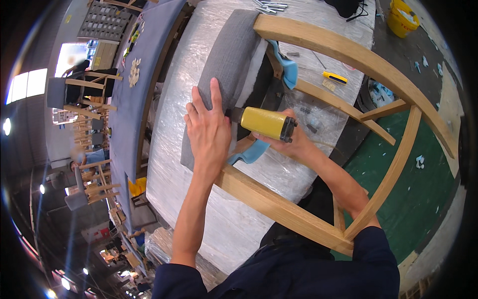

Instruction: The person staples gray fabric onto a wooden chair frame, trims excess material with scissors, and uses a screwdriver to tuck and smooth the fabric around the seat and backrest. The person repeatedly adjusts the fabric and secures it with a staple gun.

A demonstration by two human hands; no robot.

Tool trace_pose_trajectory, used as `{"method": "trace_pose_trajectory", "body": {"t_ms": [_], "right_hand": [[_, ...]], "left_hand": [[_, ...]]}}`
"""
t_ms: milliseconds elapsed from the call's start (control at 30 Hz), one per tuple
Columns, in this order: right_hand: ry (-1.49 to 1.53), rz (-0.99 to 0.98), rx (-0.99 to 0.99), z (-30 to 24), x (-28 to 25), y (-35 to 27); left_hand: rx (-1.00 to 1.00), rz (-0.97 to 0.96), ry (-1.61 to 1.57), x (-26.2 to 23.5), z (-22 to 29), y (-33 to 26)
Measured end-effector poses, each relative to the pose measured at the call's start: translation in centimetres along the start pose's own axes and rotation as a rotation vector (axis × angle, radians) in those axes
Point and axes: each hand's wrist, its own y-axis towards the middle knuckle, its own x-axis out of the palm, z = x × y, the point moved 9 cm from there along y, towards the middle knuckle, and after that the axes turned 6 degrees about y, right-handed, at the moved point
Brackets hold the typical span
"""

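On the plastic-wrapped table (199, 199), I see my left hand (209, 127) pressed flat, fingers spread, on the grey seat cushion (226, 60); my right hand (294, 142) grips a yellow power tool (264, 123); far right, a yellow bucket (402, 20) holds something pale

A clear plastic bag (313, 117) of small dark hardware is lying on the wrapped table, just beyond the right hand (291, 139). A yellow bucket (402, 17) is standing on the floor at top right. No screens or signs are showing clearly.

Left hand (209, 127) presses cushion (226, 60); right hand (289, 142) grips tool (266, 123).
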Motion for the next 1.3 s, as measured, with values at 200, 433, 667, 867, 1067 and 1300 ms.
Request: {"method": "trace_pose_trajectory", "body": {"t_ms": [200,433,667,867,1067,1300], "right_hand": [[0.182,-0.025,0.105,3.0,2.1,-2.0],[0.133,-0.011,0.230,2.2,2.3,-1.6],[-0.002,0.035,0.148,0.1,2.1,-1.1],[0.073,0.048,0.164,0.5,1.8,-1.4],[-0.054,0.028,0.032,0.3,2.2,-2.7],[0.112,-0.015,0.079,-0.3,3.2,-2.0]], "left_hand": [[-0.002,-0.057,0.027,0.3,0.1,0.2],[0.189,-0.267,-0.655,0.0,-4.8,1.1],[-0.147,-0.303,-0.688,5.9,-10.5,-0.5],[-0.092,-0.060,-0.192,0.8,-3.7,-3.0],[-0.080,-0.163,-0.005,0.4,-2.4,-3.3],[-0.046,-0.137,-0.016,0.2,-2.1,-3.2]]}}
